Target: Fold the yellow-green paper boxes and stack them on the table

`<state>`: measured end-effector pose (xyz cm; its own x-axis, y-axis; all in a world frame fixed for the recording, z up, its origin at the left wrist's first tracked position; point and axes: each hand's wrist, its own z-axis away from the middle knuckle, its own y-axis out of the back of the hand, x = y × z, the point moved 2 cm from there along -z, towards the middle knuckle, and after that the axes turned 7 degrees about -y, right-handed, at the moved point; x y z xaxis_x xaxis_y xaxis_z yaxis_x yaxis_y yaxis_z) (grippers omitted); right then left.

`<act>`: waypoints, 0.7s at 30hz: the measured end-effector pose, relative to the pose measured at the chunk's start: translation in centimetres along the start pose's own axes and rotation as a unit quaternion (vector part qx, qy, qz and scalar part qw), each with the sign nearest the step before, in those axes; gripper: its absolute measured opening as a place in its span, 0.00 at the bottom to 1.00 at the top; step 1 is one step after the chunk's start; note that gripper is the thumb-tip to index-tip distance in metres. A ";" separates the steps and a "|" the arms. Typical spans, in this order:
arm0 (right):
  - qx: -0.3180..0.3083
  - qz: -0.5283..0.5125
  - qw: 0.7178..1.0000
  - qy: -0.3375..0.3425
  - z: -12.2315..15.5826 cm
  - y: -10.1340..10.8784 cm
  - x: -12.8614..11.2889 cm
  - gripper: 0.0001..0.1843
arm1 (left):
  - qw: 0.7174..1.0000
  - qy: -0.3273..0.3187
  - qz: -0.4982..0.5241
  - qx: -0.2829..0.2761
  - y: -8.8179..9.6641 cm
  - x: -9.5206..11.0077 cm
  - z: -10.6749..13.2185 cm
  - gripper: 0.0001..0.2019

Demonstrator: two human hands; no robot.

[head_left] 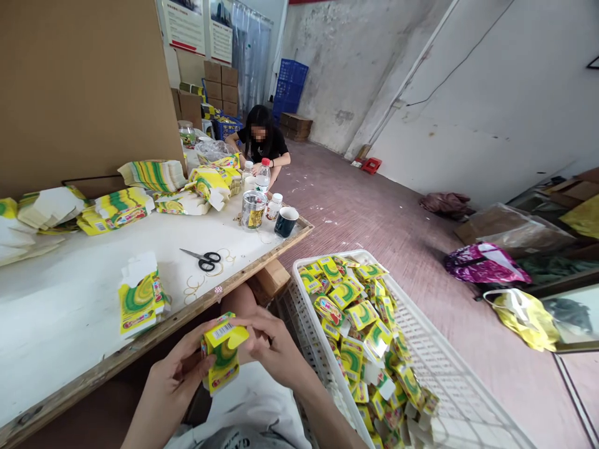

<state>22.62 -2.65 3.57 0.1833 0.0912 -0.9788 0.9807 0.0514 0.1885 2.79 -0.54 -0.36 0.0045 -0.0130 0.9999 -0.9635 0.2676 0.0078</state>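
Observation:
My left hand (175, 374) and my right hand (271, 346) both grip one small yellow and green carton (222, 352) above my lap, just below the table's front edge. The left fingers wrap its left side; the right fingers pinch its upper right flap. A short stack of flat yellow and green cartons (139, 302) lies on the white table (70, 312) close to my left hand. A white plastic crate (444, 374) to my right holds several folded cartons (360, 324) of the same kind.
Black scissors (204, 259) and rubber bands lie on the table. Piles of flat cartons (116, 209), a clear jar (253, 210), a dark mug (285, 221) and bottles stand farther back. Another person (262, 143) sits at the far end. Bags (484, 262) lie on the floor right.

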 end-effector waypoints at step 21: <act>0.103 -0.048 0.990 -0.079 0.8 -0.1 1.4 0.11 | 0.986 0.081 0.128 -0.063 -2.5 0.6 0.4 0.28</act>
<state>22.83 -3.36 2.10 0.0810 -0.0611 -0.9948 0.9843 -0.1524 0.0895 5.08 -1.55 0.22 -0.1826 0.2228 0.9576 -0.8979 0.3589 -0.2547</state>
